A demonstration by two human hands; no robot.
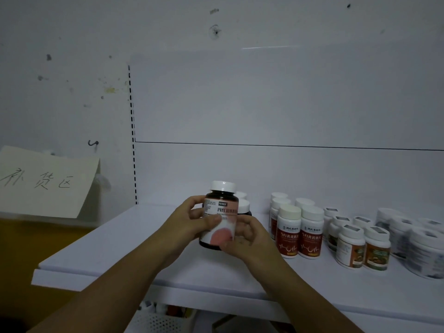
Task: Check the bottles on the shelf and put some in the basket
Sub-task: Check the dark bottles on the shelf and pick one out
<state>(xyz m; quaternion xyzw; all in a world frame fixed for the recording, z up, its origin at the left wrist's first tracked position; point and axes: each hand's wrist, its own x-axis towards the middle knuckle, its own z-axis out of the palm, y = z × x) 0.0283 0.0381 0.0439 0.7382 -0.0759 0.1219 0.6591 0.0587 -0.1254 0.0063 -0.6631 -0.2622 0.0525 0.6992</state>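
Observation:
A dark brown bottle (219, 213) with a white cap and a pink-and-white label is held upright just above the white shelf (125, 243). My left hand (192, 222) grips its left side, thumb across the label. My right hand (247, 236) grips its right side and lower edge. Behind it stand two more dark bottles (243, 206), partly hidden. A white perforated basket (158, 320) shows below the shelf edge, with some small items in it.
To the right on the shelf stand red-labelled white bottles (299, 234), small orange-labelled bottles (362, 248) and larger white tubs (422, 246). At the left a handwritten paper sign (45, 181) leans over a yellow surface (36, 243). The shelf's back panel is white.

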